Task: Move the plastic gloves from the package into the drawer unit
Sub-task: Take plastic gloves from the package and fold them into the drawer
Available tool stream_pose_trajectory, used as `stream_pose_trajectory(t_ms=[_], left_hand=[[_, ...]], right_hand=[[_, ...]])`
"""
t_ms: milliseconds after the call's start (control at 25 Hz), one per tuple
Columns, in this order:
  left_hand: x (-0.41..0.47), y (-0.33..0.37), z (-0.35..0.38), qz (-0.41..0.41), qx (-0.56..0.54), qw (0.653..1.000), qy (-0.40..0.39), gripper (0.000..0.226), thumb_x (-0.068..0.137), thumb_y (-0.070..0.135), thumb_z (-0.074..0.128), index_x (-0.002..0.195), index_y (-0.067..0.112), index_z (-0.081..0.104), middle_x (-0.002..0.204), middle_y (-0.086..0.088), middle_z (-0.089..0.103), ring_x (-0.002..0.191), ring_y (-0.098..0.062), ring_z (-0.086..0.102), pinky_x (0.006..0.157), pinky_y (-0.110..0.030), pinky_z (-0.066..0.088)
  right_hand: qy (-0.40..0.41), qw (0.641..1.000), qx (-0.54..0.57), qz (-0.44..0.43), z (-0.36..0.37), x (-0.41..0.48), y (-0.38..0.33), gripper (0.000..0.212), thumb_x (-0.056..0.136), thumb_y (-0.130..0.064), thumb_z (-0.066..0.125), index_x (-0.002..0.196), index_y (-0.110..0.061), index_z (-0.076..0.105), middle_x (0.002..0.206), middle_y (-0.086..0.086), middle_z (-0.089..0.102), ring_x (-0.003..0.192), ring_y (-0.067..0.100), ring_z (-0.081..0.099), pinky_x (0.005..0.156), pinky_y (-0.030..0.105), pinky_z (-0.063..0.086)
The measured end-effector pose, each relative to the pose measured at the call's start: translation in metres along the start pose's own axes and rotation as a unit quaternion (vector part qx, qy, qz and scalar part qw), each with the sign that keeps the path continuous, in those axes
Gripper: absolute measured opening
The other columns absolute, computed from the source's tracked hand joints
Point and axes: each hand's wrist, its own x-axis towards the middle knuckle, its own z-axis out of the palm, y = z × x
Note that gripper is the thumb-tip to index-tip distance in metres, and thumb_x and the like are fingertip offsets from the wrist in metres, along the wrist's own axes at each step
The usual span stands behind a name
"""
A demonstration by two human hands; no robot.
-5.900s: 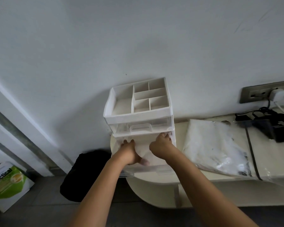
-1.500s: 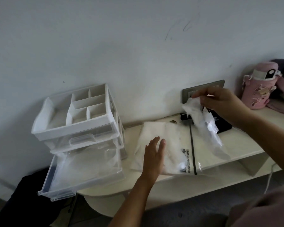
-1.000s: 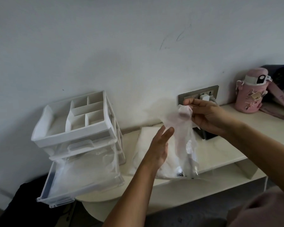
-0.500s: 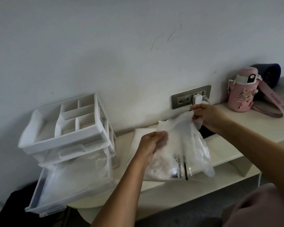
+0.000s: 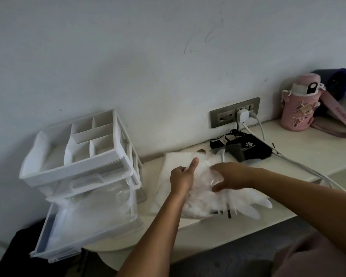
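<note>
pink bottle (image 5: pixel 297 108) upright, far right | black box (image 5: pixel 248 149) below wall socket (image 5: pixel 224 116) | white charger (image 5: pixel 242 114) plugged in

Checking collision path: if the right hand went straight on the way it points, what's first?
The left hand, most likely: the right hand points leftward at it across the plastic gloves both touch. Depth between hands unclear.

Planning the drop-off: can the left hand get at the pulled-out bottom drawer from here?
Probably yes. The drawer stands pulled out with its top open, to the left of the left hand, and nothing stands between them. The hand grips gloves, though.
</note>
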Motion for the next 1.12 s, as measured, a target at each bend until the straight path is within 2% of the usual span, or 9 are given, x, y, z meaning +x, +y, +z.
stream_pose_trajectory(t_ms=[160, 360, 520, 600, 720, 800, 880, 1000, 1120], left_hand=[[0.003, 0.007, -0.016, 0.127, 0.171, 0.976, 0.049, 0.052, 0.097, 0.037, 0.050, 0.055, 0.008, 0.040, 0.055, -0.004, 0.050, 0.051, -0.016, 0.043, 0.055, -0.031, 0.040], [-0.010, 0.034, -0.036, 0.228, 0.391, 0.883, 0.123, 0.042, 0.103, 0.031, 0.033, 0.098, 0.006, 0.066, 0.098, -0.013, 0.069, 0.096, -0.031, 0.063, 0.076, -0.034, 0.045], [-0.039, 0.071, -0.068, 0.326, 0.431, 0.822, 0.182, 0.038, 0.102, 0.035, 0.036, 0.092, 0.010, 0.063, 0.088, -0.010, 0.069, 0.086, -0.031, 0.063, 0.067, -0.033, 0.039], [-0.050, 0.082, -0.092, 0.374, 0.384, 0.836, 0.116, 0.029, 0.099, 0.032, 0.047, 0.091, 0.011, 0.065, 0.077, -0.007, 0.068, 0.076, -0.025, 0.064, 0.065, -0.033, 0.045], [-0.070, 0.085, -0.131, 0.386, 0.277, 0.879, -0.028, 0.014, 0.094, 0.024, 0.059, 0.093, 0.015, 0.070, 0.063, 0.002, 0.065, 0.053, -0.004, 0.059, 0.061, -0.023, 0.049], [-0.081, 0.085, -0.155, 0.405, 0.254, 0.878, -0.033, 0.012, 0.092, 0.023, 0.061, 0.092, 0.015, 0.070, 0.062, 0.004, 0.064, 0.052, -0.002, 0.058, 0.057, -0.016, 0.045], [-0.094, 0.084, -0.176, 0.427, 0.239, 0.872, -0.028, 0.012, 0.093, 0.022, 0.060, 0.093, 0.015, 0.070, 0.061, 0.005, 0.063, 0.052, -0.003, 0.058, 0.055, -0.015, 0.044], [-0.108, 0.080, -0.196, 0.452, 0.238, 0.859, -0.024, 0.015, 0.094, 0.021, 0.057, 0.097, 0.013, 0.069, 0.071, 0.005, 0.068, 0.065, -0.007, 0.065, 0.065, -0.021, 0.052], [-0.115, 0.078, -0.212, 0.471, 0.143, 0.871, -0.010, 0.012, 0.094, 0.018, 0.056, 0.096, 0.015, 0.068, 0.084, 0.010, 0.071, 0.080, -0.005, 0.069, 0.076, -0.015, 0.052]], right_hand=[[-0.064, 0.997, -0.052, 0.015, 0.008, 0.001, 0.011, 0.051, 0.103, -0.025, 0.033, 0.150, -0.010, 0.020, 0.159, 0.006, 0.002, 0.144, 0.023, 0.018, 0.111, 0.029, 0.020], [-0.084, 0.993, -0.064, 0.059, 0.013, 0.010, 0.014, 0.055, 0.104, -0.025, 0.026, 0.152, -0.015, -0.001, 0.159, 0.010, -0.006, 0.145, 0.028, 0.012, 0.116, 0.035, 0.014], [-0.094, 0.990, -0.066, 0.082, 0.010, 0.010, 0.009, 0.056, 0.104, -0.027, 0.025, 0.152, -0.018, -0.003, 0.159, 0.011, -0.006, 0.145, 0.030, 0.015, 0.116, 0.036, 0.015], [-0.088, 0.990, -0.067, 0.084, 0.004, 0.007, 0.006, 0.053, 0.104, -0.028, 0.026, 0.152, -0.014, 0.007, 0.159, 0.013, 0.004, 0.143, 0.029, 0.022, 0.114, 0.033, 0.020], [-0.014, 0.993, -0.108, 0.036, -0.003, 0.006, 0.000, 0.037, 0.101, -0.019, 0.034, 0.131, -0.006, 0.051, 0.137, 0.015, 0.050, 0.127, 0.029, 0.046, 0.104, 0.034, 0.038], [0.139, 0.990, -0.032, 0.017, -0.022, 0.005, -0.009, 0.027, 0.097, -0.021, 0.043, 0.105, -0.006, 0.065, 0.110, 0.010, 0.064, 0.103, 0.025, 0.060, 0.087, 0.031, 0.048], [0.258, 0.952, 0.162, -0.027, -0.041, -0.001, -0.024, 0.025, 0.090, -0.037, 0.059, 0.103, -0.016, 0.062, 0.103, -0.004, 0.061, 0.096, 0.015, 0.059, 0.083, 0.028, 0.047], [0.149, 0.875, 0.434, -0.152, -0.063, -0.027, -0.067, 0.072, 0.072, -0.053, 0.072, 0.132, -0.024, 0.045, 0.126, -0.009, 0.055, 0.116, 0.006, 0.052, 0.100, 0.027, 0.042], [0.014, 0.835, 0.500, -0.230, -0.059, -0.039, -0.111, 0.093, 0.059, -0.060, 0.077, 0.134, -0.016, 0.046, 0.125, 0.001, 0.062, 0.114, 0.014, 0.060, 0.094, 0.029, 0.048]])
